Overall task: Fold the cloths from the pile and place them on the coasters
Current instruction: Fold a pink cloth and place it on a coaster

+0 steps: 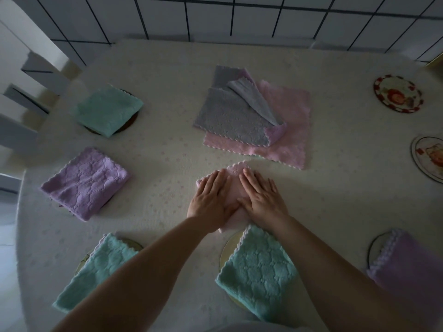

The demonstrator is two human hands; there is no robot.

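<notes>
Two bare forearms reach in from the bottom edge, partly covering a folded teal cloth on a pale coaster of which only a sliver shows. Another teal cloth to the left hides most of its coaster, and a lilac cloth at the right is cut off by the frame edge, blurred. Both hands lie flat with fingers straight and close together, side by side, pressing on a folded pink cloth on the desk; the left hand and right hand cover most of it, so its fold is hard to read. Just beyond sits the pile: a grey cloth with one corner turned back, over a spread pink one. At the left, a lilac cloth and a teal cloth rest on coasters mostly hidden beneath. Two bare patterned coasters lie at the right, the nearer one cut off.
</notes>
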